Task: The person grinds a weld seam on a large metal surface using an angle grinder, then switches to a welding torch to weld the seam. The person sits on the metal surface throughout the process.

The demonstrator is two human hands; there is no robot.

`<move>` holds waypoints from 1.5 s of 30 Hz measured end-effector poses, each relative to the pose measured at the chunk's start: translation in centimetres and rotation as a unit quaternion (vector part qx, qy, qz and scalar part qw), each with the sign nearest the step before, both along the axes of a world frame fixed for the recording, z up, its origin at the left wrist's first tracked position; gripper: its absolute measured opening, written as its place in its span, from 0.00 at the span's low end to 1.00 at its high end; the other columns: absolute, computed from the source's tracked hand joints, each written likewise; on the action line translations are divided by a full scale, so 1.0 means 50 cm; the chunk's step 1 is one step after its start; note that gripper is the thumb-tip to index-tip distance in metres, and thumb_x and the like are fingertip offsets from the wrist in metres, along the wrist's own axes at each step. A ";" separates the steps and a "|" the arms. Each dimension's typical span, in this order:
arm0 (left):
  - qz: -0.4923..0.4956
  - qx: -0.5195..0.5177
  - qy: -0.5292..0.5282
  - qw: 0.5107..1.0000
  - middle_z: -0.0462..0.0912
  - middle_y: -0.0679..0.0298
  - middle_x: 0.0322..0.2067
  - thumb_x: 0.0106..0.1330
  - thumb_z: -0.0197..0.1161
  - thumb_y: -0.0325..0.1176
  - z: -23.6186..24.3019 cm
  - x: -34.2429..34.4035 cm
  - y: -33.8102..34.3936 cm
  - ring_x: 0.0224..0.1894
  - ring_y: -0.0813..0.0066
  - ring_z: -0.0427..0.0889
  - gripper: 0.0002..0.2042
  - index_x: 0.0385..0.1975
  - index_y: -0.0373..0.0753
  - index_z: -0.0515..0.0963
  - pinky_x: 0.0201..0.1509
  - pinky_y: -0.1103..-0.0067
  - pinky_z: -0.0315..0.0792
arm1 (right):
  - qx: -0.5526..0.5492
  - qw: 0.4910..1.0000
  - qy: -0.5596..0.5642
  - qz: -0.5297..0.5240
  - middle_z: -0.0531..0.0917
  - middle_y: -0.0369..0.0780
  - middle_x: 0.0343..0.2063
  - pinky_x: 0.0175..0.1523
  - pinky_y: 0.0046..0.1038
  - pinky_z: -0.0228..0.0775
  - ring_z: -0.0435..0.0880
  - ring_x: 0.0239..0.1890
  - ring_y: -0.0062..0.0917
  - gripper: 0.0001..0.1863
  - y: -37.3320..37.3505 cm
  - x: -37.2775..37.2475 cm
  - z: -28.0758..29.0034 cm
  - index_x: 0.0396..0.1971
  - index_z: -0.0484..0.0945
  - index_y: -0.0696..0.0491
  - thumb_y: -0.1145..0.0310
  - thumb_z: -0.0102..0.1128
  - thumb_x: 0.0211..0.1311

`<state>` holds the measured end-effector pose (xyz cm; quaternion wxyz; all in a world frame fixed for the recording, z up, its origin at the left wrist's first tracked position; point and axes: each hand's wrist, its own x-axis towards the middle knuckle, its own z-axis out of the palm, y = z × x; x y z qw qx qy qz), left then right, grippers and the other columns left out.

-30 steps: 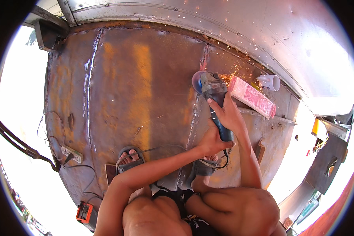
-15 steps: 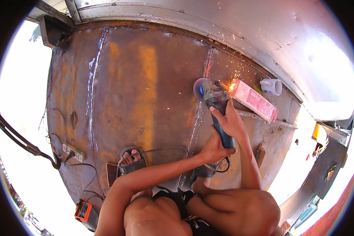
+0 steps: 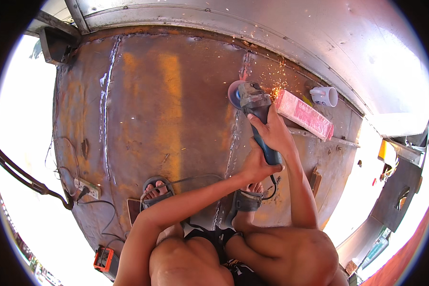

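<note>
The rusty steel plate (image 3: 167, 119) fills the view, and the person squats on it in sandals, so the body weight is over the work. The pink box (image 3: 304, 113) and white mug (image 3: 325, 96) stand aside at the plate's far edge, clear of the seam. Both hands grip the grinder (image 3: 255, 114): the right hand (image 3: 274, 133) has its fingers wrapped around the body, and the left hand (image 3: 257, 164) closes on the rear, probably to steady it. Its disc meets the weld seam (image 3: 236, 128), throwing sparks. The contact point is hard to see.
</note>
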<state>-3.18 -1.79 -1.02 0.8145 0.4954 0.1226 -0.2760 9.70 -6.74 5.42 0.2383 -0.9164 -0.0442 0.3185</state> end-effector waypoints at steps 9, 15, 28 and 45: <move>0.030 0.028 -0.036 0.999 0.73 0.49 0.58 0.55 0.82 0.36 0.052 -0.097 -0.013 0.64 0.60 0.74 0.51 0.68 0.24 0.48 0.69 0.66 0.69 | 0.018 0.999 -0.025 -0.021 0.86 0.62 0.33 0.44 0.49 0.78 0.87 0.40 0.59 0.38 -0.050 -0.108 0.012 0.54 0.66 0.68 0.44 0.63 0.70; -0.014 0.076 -0.079 0.994 0.71 0.47 0.59 0.55 0.83 0.40 0.113 -0.148 -0.021 0.66 0.62 0.72 0.53 0.68 0.23 0.48 0.69 0.66 0.68 | 0.020 0.997 0.003 -0.071 0.85 0.61 0.31 0.42 0.52 0.75 0.86 0.38 0.61 0.33 -0.074 -0.181 0.070 0.51 0.66 0.63 0.47 0.65 0.69; 0.009 0.022 -0.019 1.000 0.67 0.49 0.63 0.56 0.82 0.38 0.076 -0.211 -0.052 0.67 0.60 0.72 0.54 0.72 0.28 0.45 0.68 0.67 0.70 | 0.064 0.997 0.004 -0.040 0.83 0.62 0.28 0.39 0.53 0.74 0.85 0.36 0.63 0.33 -0.092 -0.226 0.021 0.50 0.64 0.66 0.48 0.65 0.71; 0.015 0.062 0.000 0.998 0.70 0.45 0.62 0.57 0.83 0.41 0.087 -0.229 -0.045 0.63 0.57 0.77 0.58 0.74 0.25 0.41 0.65 0.66 0.74 | 0.072 0.996 0.046 -0.006 0.85 0.63 0.33 0.41 0.48 0.78 0.87 0.37 0.59 0.43 -0.085 -0.219 0.021 0.62 0.61 0.73 0.47 0.65 0.70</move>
